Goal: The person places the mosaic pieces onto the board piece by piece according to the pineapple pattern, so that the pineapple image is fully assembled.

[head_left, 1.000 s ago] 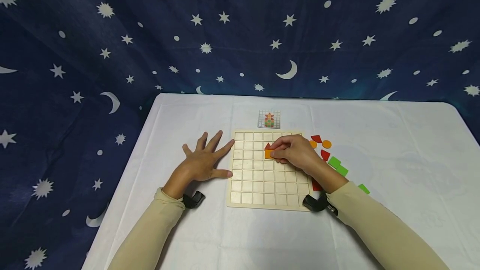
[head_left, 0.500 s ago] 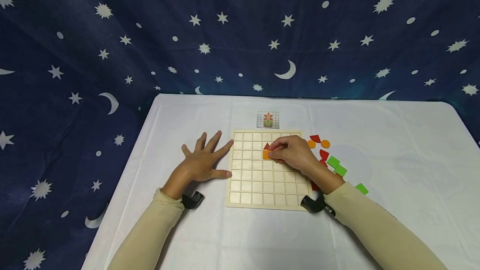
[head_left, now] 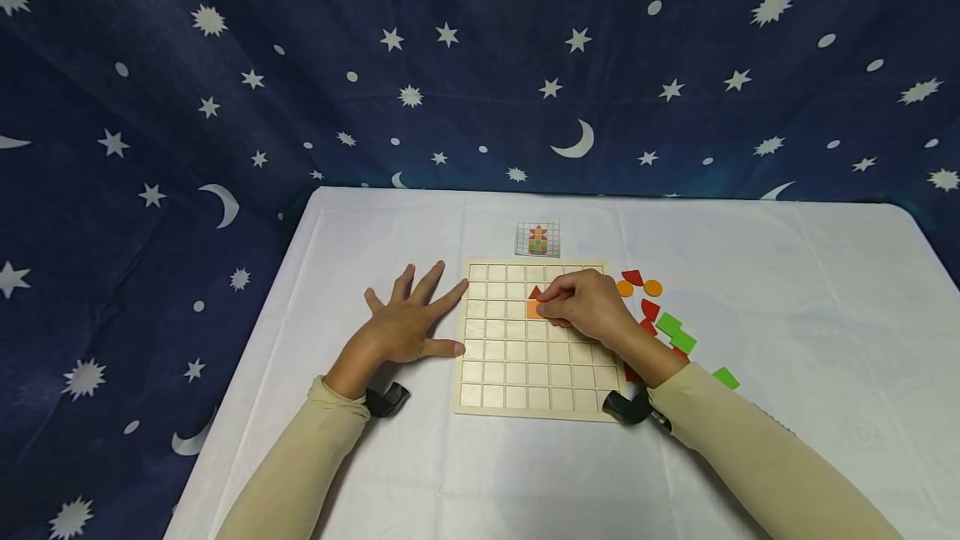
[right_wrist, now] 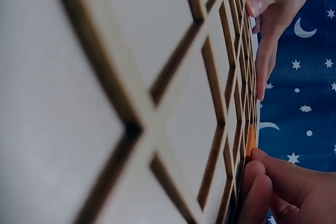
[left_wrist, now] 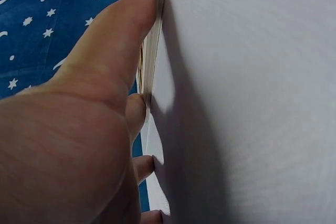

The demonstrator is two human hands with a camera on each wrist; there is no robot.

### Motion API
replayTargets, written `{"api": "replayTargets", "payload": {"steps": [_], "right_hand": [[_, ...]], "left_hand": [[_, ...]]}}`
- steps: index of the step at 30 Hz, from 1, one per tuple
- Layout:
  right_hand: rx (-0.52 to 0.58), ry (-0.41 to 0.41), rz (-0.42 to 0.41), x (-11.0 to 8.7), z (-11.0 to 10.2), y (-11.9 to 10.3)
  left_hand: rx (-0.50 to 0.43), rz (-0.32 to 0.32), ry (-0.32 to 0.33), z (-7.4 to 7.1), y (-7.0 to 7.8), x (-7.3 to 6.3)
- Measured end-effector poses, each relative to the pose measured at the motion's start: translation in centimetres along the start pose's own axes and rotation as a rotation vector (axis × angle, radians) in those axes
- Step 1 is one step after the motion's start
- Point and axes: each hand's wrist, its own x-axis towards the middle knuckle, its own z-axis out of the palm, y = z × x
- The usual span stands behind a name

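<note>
A wooden grid board [head_left: 495, 352] lies on the white table. My left hand [head_left: 405, 327] rests beside it with fingers spread; thumb and index fingertip are against its left edge, as the left wrist view shows for the thumb [left_wrist: 139, 9]. My right hand [head_left: 588, 302] is over the upper middle of the board, its thumb and fingers pinching an orange square tile [head_left: 533, 309] at a cell. The right wrist view has the tile [right_wrist: 251, 141] low at the board's surface, the thumb at its edge. Just above it sits a red triangle tile [head_left: 536, 292].
Right of the board lie orange round tiles [head_left: 653, 288], red quarter-round tiles [head_left: 650, 309] and green square tiles [head_left: 682, 342], some partly under the right forearm. A small pattern card [head_left: 537, 238] lies behind the board. A dark starry cloth [head_left: 480, 65] hangs beyond the table.
The orange square tile has shifted slightly and lies squarer in its cell, with the right hand still at it. The left hand has stayed in place.
</note>
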Motion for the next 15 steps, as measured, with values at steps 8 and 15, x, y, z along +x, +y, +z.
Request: {"api": "replayTargets", "payload": {"steps": [8, 15], "right_hand": [[-0.006, -0.009, -0.006, -0.11, -0.13, -0.12], [-0.014, -0.010, -0.009, -0.12, -0.09, -0.16]], "left_hand": [[0.004, -0.002, -0.006, -0.09, 0.10, -0.07], [0.008, -0.005, -0.003, 0.02, 0.06, -0.02]]}}
